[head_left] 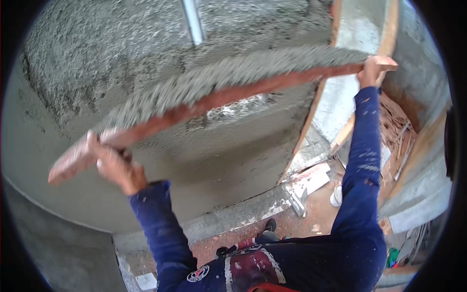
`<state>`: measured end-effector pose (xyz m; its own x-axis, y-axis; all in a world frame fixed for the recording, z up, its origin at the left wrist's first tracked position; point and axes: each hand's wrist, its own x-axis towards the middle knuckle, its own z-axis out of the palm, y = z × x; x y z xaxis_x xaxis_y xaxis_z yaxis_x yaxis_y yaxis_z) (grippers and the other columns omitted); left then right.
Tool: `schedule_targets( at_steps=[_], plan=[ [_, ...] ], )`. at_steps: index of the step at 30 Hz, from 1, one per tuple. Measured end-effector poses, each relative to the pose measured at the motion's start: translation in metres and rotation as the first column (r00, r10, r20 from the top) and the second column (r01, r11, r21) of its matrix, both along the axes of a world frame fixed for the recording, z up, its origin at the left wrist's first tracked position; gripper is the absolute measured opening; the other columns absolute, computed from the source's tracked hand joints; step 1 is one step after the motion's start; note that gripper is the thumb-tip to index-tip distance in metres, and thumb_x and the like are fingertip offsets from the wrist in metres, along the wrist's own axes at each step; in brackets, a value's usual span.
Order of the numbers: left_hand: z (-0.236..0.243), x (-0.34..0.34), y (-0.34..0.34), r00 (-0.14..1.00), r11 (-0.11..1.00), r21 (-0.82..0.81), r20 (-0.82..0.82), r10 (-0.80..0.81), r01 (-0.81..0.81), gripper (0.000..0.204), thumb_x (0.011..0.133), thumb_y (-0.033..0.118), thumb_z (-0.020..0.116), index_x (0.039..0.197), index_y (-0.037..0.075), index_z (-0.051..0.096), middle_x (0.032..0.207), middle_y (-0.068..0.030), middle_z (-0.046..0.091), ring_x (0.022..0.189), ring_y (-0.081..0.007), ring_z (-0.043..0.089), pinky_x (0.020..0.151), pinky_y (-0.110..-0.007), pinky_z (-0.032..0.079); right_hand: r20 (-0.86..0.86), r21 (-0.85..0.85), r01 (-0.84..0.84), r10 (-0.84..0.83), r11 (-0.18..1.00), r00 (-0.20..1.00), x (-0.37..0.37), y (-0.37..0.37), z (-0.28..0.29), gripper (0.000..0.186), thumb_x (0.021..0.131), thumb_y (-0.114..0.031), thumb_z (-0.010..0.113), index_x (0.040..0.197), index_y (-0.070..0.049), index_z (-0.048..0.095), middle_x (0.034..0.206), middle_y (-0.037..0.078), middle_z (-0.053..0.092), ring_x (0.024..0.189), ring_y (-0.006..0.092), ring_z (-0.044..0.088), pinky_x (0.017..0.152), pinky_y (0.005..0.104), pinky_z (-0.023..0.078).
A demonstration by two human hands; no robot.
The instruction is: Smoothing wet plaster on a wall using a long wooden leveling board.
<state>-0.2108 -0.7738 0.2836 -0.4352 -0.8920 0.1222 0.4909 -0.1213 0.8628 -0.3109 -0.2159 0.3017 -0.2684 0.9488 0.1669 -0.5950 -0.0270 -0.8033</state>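
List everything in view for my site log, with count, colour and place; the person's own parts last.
wooden straightedge: one, reddish-brown, held across the wall, heaped with wet grey mortar
plastered wall: one, grey, rough above and smoother below, filling the left and centre
pipe: one, pale metal, top centre on the wall
wooden frame: one, orange-brown, at the wall's right edge
rubble and scraps: several, brown and white, on the floor right
left hand: one, gripping the board's lower left end
right hand: one, gripping the upper right end
sleeves: two, dark blue, spattered
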Motion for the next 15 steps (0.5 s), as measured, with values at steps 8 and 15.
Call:
schedule_targets(
  at_steps=[8, 15],
  plan=[
    [-0.135, 0.088, -0.17, 0.97, 0.991, 0.063, 0.22, 0.102, -0.118, 0.057, 0.073, 0.041, 0.058, 0.106, -0.005, 0.05, 0.098, -0.0102, 0.053, 0.083, -0.0198, 0.053, 0.072, -0.03, 0.043, 0.538, 0.145, 0.043, -0.115, 0.988, 0.835, 0.101, -0.16, -0.27, 0.041, 0.079, -0.023, 0.05, 0.102, 0.01, 0.05, 0.1, 0.024, 0.056, 0.093, 0.0306, 0.055, 0.079, 0.0356, 0.042],
    [-0.14, 0.203, -0.292, 0.839, 0.909, -0.12, 0.353, 0.414, -0.399, 0.056, 0.068, 0.029, 0.062, 0.101, -0.014, 0.049, 0.101, -0.0161, 0.054, 0.089, -0.0243, 0.053, 0.079, -0.034, 0.043, 0.616, -0.195, -0.349, 0.391, 0.917, 0.684, 0.166, -0.368, -0.424, 0.029, 0.081, -0.015, 0.05, 0.103, 0.005, 0.051, 0.1, 0.009, 0.055, 0.089, 0.0172, 0.05, 0.076, 0.028, 0.039]
  ],
)
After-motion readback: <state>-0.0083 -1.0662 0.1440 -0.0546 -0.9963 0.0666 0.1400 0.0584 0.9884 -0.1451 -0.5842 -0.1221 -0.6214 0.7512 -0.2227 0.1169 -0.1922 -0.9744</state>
